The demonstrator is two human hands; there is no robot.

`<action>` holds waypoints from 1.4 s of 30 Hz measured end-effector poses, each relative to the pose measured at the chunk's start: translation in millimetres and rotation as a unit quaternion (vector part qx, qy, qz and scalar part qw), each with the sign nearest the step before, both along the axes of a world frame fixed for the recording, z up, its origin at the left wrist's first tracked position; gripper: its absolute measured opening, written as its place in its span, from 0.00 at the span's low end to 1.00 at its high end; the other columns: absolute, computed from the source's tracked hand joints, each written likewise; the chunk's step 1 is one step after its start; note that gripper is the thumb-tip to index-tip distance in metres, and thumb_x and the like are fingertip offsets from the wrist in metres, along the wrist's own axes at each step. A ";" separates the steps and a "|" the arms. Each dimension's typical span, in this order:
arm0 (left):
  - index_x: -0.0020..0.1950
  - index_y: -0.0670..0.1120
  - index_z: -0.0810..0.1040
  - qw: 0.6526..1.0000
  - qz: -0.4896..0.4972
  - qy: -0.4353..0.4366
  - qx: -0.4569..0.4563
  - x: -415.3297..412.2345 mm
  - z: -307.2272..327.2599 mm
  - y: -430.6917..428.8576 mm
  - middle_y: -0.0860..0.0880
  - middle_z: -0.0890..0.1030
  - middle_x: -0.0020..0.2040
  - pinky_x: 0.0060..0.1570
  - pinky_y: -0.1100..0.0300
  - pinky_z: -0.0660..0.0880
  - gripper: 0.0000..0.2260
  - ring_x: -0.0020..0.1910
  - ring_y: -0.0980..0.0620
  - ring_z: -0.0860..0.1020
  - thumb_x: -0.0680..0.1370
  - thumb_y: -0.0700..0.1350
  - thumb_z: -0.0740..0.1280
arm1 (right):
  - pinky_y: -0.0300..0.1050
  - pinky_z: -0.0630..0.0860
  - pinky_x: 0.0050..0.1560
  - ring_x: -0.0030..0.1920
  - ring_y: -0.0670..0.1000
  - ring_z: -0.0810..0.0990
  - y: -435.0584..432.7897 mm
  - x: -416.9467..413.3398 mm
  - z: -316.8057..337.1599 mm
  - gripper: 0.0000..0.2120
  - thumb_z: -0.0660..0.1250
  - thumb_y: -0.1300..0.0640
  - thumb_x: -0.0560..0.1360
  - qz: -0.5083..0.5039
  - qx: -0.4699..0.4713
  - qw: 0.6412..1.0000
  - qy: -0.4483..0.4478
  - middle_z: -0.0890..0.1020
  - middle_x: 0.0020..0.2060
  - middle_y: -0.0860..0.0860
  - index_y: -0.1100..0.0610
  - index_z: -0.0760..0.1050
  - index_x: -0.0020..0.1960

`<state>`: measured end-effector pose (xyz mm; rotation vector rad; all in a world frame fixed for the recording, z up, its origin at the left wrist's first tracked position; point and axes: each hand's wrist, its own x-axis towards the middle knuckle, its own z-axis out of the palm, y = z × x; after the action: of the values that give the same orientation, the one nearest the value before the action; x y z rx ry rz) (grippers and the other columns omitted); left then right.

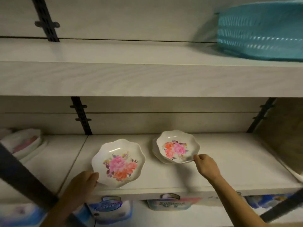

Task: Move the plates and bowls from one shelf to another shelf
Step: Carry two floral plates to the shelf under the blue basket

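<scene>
Left hand (85, 181) curled on near rim of lone plate (118, 163), left of stack (154, 150). Right hand (205, 163) pinches near rim of top plate (177, 147) on stack. Shelf (237, 161) under stack carries all. Judged: plates light, stiff, glossy, likely slippery; may break if dropped. Best hold: scalloped rim, thumb on top, fingers beneath.

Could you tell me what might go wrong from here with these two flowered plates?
The right hand pinches only the rim of the top plate, so it may slip or drag the plates beneath. The left hand grips the other plate by its edge close to the shelf front, where it might tip off.
</scene>
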<state>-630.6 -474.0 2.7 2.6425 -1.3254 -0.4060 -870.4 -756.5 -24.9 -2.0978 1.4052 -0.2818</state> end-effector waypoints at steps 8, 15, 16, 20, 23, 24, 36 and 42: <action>0.34 0.47 0.66 0.992 0.061 0.055 -0.093 -16.4 -30.4 -10.9 0.47 0.70 0.17 0.13 0.66 0.66 0.36 0.15 0.48 0.71 0.35 0.43 0.83 | 0.46 0.69 0.46 0.54 0.62 0.77 -24.8 30.9 -29.5 0.21 0.51 0.50 0.80 0.047 0.031 0.998 0.038 0.80 0.54 0.62 0.64 0.76 0.52; 0.30 0.51 0.67 0.975 0.168 0.040 -0.142 -35.3 -27.9 -12.6 0.52 0.71 0.29 0.34 0.65 0.66 0.17 0.30 0.56 0.69 0.79 0.41 0.59 | 0.47 0.71 0.46 0.52 0.60 0.78 -27.2 41.5 -34.0 0.22 0.50 0.47 0.80 0.080 0.042 0.994 0.068 0.80 0.54 0.60 0.61 0.75 0.56; 0.29 0.51 0.67 0.969 0.183 0.049 -0.162 -33.8 -28.6 -14.8 0.52 0.70 0.29 0.34 0.64 0.66 0.17 0.30 0.56 0.68 0.79 0.41 0.58 | 0.45 0.70 0.44 0.50 0.59 0.78 -27.0 40.8 -33.3 0.22 0.51 0.46 0.80 0.095 0.039 0.992 0.078 0.81 0.53 0.59 0.60 0.76 0.55; 0.29 0.49 0.63 0.961 0.214 0.097 -0.144 -33.6 -24.9 -31.3 0.50 0.66 0.31 0.36 0.59 0.64 0.18 0.32 0.53 0.67 0.80 0.40 0.56 | 0.44 0.70 0.40 0.45 0.56 0.80 -26.7 34.8 -32.3 0.20 0.53 0.43 0.78 0.152 0.042 0.984 0.088 0.83 0.47 0.55 0.55 0.75 0.40; 0.31 0.53 0.61 0.961 0.220 0.097 -0.134 -37.6 -19.8 -52.8 0.54 0.65 0.32 0.33 0.69 0.61 0.17 0.37 0.53 0.69 0.80 0.42 0.56 | 0.43 0.71 0.39 0.43 0.53 0.80 -27.6 27.0 -24.9 0.20 0.53 0.41 0.78 0.156 0.037 0.984 0.070 0.83 0.44 0.53 0.53 0.74 0.38; 0.31 0.53 0.62 0.958 0.225 0.110 -0.142 -36.2 -20.6 -61.5 0.54 0.66 0.32 0.33 0.68 0.62 0.17 0.35 0.53 0.69 0.79 0.43 0.57 | 0.43 0.71 0.39 0.42 0.53 0.79 -28.6 23.3 -21.6 0.20 0.53 0.41 0.78 0.155 0.036 0.985 0.065 0.83 0.43 0.52 0.52 0.74 0.38; 0.33 0.43 0.70 0.964 0.172 0.167 -0.113 -52.5 -23.3 -187.3 0.42 0.75 0.38 0.42 0.58 0.65 0.15 0.41 0.44 0.74 0.79 0.46 0.56 | 0.43 0.69 0.42 0.40 0.51 0.76 -44.1 -37.6 1.2 0.21 0.53 0.42 0.78 0.102 0.036 0.993 0.038 0.78 0.35 0.47 0.49 0.71 0.30; 0.44 0.38 0.75 0.971 0.159 0.165 -0.068 -60.4 -35.1 -215.8 0.36 0.80 0.53 0.45 0.58 0.67 0.15 0.53 0.41 0.77 0.79 0.47 0.55 | 0.43 0.70 0.41 0.39 0.51 0.76 -45.6 -61.9 5.0 0.22 0.53 0.43 0.78 0.087 0.039 0.995 0.031 0.78 0.35 0.48 0.50 0.72 0.31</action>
<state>-691.0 -689.8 -32.4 2.4739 -0.7858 -0.6465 -932.3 -802.1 -19.9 -2.1646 1.2370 -0.0913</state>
